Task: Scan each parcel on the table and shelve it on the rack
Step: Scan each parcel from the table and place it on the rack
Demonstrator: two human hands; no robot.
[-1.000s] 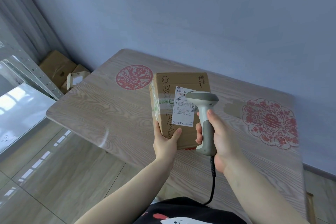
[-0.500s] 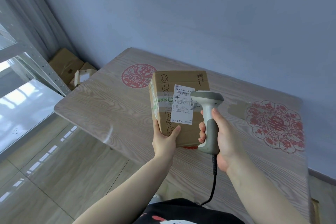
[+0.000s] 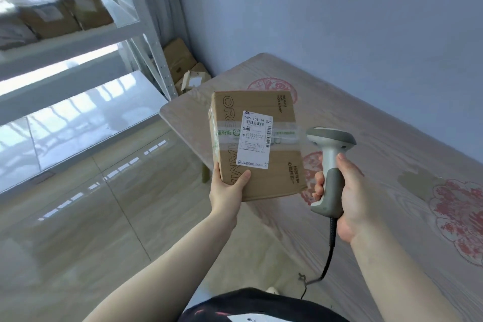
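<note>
The white metal rack (image 3: 78,42) at left carries what look like blurred boxes (image 3: 65,13). The wood-grain table (image 3: 379,117) (red prints) is at right. Above its near corner, the left hand (image 3: 226,191) grips the labelled parcel (image 3: 257,144); beside it, the right hand (image 3: 345,196) wraps the scanner (image 3: 329,165).

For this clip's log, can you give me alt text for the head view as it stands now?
The left hand grips the lower corner of a taped cardboard parcel with a white shipping label, held above the edge of a wood-grain table. The right hand holds a corded barcode scanner beside it. A metal rack holding boxes stands at left.
</note>
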